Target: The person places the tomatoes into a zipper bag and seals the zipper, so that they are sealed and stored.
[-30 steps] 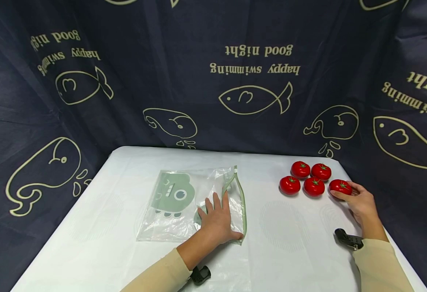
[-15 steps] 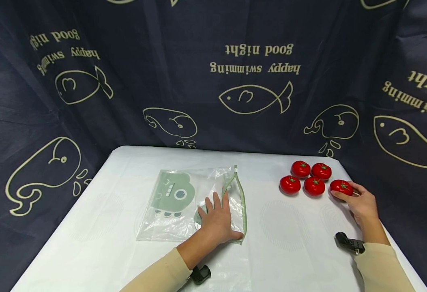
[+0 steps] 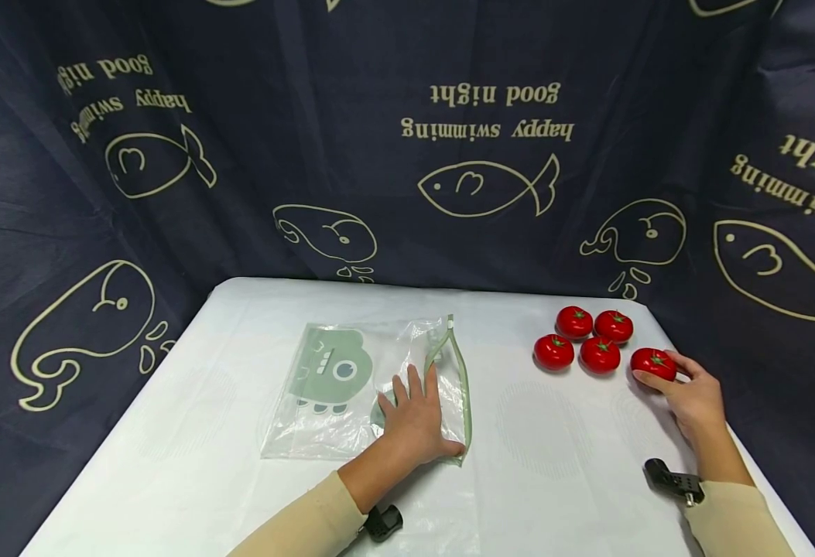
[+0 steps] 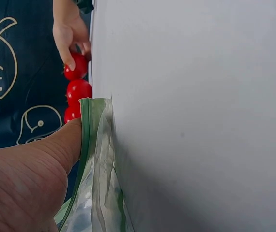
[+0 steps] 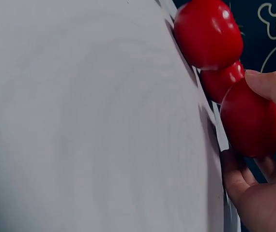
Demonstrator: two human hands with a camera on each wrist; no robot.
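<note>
A clear zip bag with a green dinosaur-like print and a green zip edge lies flat on the white table. My left hand rests on it with fingers spread, the thumb at the zip edge near its front corner. The left wrist view shows that thumb right against the green strip. At the table's right side, my right hand grips a red tomato between thumb and fingers. In the right wrist view the thumb lies over the top of this tomato, with fingers beneath it.
Several more tomatoes sit grouped just left of the right hand, near the table's far right corner. A dark curtain printed with fish and whales hangs behind the white table and along its sides.
My right hand has shifted slightly right and nearer with the tomato, widening the gap to the other tomatoes. My left hand and the bag have stayed in place.
</note>
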